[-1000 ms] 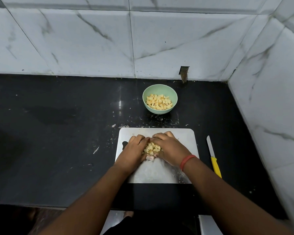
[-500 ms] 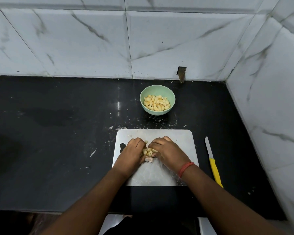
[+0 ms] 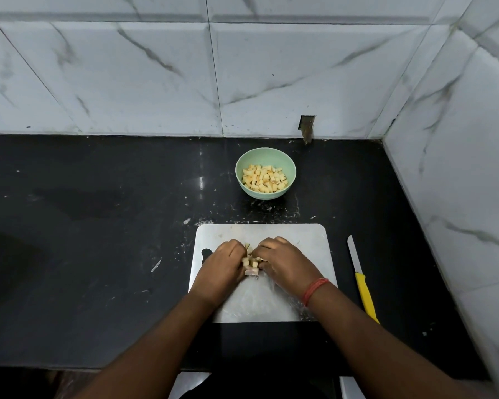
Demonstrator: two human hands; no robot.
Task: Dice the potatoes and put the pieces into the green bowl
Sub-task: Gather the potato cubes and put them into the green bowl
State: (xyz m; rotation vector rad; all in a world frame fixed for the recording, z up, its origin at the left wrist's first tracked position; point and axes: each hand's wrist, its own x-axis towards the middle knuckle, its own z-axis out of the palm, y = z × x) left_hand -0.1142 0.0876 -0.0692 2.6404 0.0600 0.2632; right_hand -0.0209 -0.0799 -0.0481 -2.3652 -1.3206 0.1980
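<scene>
Cupping diced potato pieces (image 3: 251,262) between them, left hand (image 3: 224,264) and right hand (image 3: 285,262) curl inward.

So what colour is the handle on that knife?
Bright yellow. The knife handle shows best in the head view, lying right of the cutting board.

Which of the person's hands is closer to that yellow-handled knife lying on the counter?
The right hand. It rests on the cutting board, the side where the knife lies just off the board's edge. The left hand is farther away, across the potato pieces.
</scene>
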